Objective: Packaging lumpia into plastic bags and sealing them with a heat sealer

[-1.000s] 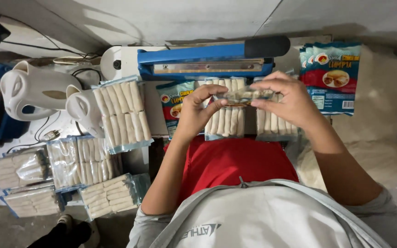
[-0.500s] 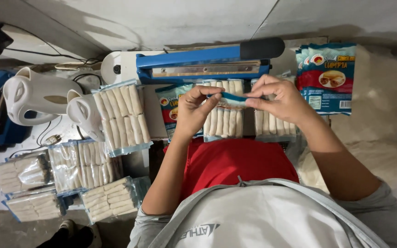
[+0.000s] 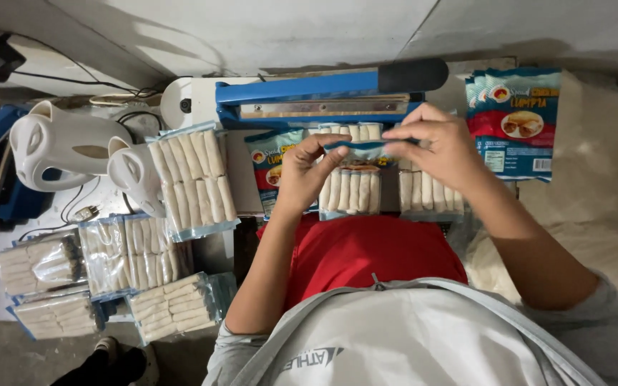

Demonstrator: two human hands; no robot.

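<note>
Starting at the far left, three clear bags of pale rolls [image 3: 73, 286] with light blue edges lie clustered low on the surface, and two white plastic jugs [image 3: 73, 146] lie on their sides above them. Just right of the jugs, a larger clear pack of rolls [image 3: 191, 179] rests tilted, its blue rim showing along the bottom. Behind it runs a blue bar sealer [image 3: 323, 93] with a black handle end. Below the sealer a printed pouch [image 3: 270, 161] in teal and red lies flat, partly hidden by the left hand [image 3: 302, 175], whose thumb and forefinger pinch one end of the open top edge of a clear roll pack [image 3: 355, 179] held upright in front of the red shirt. The right hand [image 3: 438, 146] pinches the other end of that same blue-tinted edge, fingers bunched together. Another roll pack [image 3: 427, 193] lies under the right wrist. At far right, a fanned stack of teal and red printed pouches [image 3: 513, 121] rests on a pale cloth.
</note>
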